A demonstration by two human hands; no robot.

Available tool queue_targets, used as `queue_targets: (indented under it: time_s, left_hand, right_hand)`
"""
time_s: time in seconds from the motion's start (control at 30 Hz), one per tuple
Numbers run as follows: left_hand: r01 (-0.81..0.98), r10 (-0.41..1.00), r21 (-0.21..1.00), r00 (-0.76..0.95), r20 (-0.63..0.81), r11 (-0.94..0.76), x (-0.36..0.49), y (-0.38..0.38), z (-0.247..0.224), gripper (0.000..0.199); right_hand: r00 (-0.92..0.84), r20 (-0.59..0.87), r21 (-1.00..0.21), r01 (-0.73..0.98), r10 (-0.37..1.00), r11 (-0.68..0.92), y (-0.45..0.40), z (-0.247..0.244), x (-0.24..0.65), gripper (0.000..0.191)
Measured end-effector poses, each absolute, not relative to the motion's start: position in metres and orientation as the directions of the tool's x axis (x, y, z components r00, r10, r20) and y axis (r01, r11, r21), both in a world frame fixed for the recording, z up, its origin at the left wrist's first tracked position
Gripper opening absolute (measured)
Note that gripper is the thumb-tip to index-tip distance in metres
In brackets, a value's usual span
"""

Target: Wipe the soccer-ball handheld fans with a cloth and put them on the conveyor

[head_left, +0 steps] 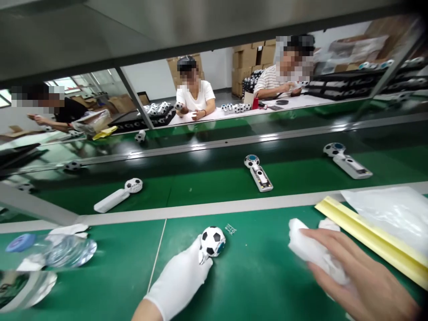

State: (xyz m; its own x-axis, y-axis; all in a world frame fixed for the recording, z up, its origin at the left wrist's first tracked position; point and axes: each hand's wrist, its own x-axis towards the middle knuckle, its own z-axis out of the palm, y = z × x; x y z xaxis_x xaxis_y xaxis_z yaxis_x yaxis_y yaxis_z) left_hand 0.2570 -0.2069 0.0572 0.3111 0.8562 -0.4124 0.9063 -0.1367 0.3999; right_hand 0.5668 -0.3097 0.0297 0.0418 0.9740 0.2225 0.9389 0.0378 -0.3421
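My left hand (180, 281), in a white glove, is closed around a device with a round soccer-ball-patterned head (212, 241). The head shows above the fingers, with a blue patch on its lower right; the rest is hidden by the glove. My bare right hand (357, 267) grips a crumpled white cloth or tissue (312, 249) between thumb and fingers, over the green worktop (254, 285). Beyond the worktop's edge, a similar white device (117, 196) lies on the green conveyor belt (197, 187), and another one (259, 174) has its handle open, showing inner parts.
A third device (349, 161) rests on the belt at the right. A yellow strip (371, 236) and clear plastic bag (394, 209) lie right of my right hand. A plastic bottle (67, 250) lies at the left. Several co-workers, one in a white shirt (197, 98), sit across the belt.
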Motion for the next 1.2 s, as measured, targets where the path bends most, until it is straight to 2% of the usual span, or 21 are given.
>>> queue_targets:
  time_s: [0.1, 0.2, 0.37, 0.57, 0.93, 1.03, 1.2]
  left_hand:
    - [0.922, 0.836, 0.368, 0.294, -0.464, -0.12, 0.257, -0.205, 0.056, 0.05]
    - [0.888, 0.835, 0.425, 0.363, -0.413, -0.176, 0.252, -0.203, 0.049, 0.047]
    - [0.85, 0.823, 0.494, 0.406, -0.397, -0.181, 0.246, -0.2, 0.039, 0.048]
    - [0.806, 0.807, 0.571, 0.439, -0.395, -0.159, 0.247, -0.197, 0.043, 0.048]
    - [0.833, 0.799, 0.53, 0.424, -0.426, -0.16, 0.25, -0.197, 0.051, 0.047]
    - [0.843, 0.787, 0.519, 0.413, -0.459, -0.14, 0.25, -0.196, 0.051, 0.047]
    - [0.849, 0.786, 0.504, 0.419, -0.454, -0.161, 0.245, -0.196, 0.046, 0.046]
  right_hand:
    - [-0.186, 0.099, -0.563, 0.799, 0.978, 0.209, -0.295, 0.047, 0.522, 0.043]
    - [-0.306, -0.042, -0.644, 0.736, 0.951, 0.208, -0.279, 0.044, 0.484, 0.056]
    - [-0.353, -0.096, -0.678, 0.708, 0.931, 0.199, -0.264, 0.027, 0.465, 0.067]
    - [-0.405, -0.121, -0.675, 0.703, 0.906, 0.224, -0.254, 0.027, 0.463, 0.07]
    - [-0.483, -0.133, -0.645, 0.705, 0.866, 0.294, -0.242, 0.04, 0.471, 0.057]
    - [-0.516, -0.145, -0.686, 0.667, 0.845, 0.289, -0.244, 0.042, 0.476, 0.059]
    - [-0.452, -0.163, -0.73, 0.654, 0.877, 0.201, -0.246, 0.041, 0.481, 0.067]
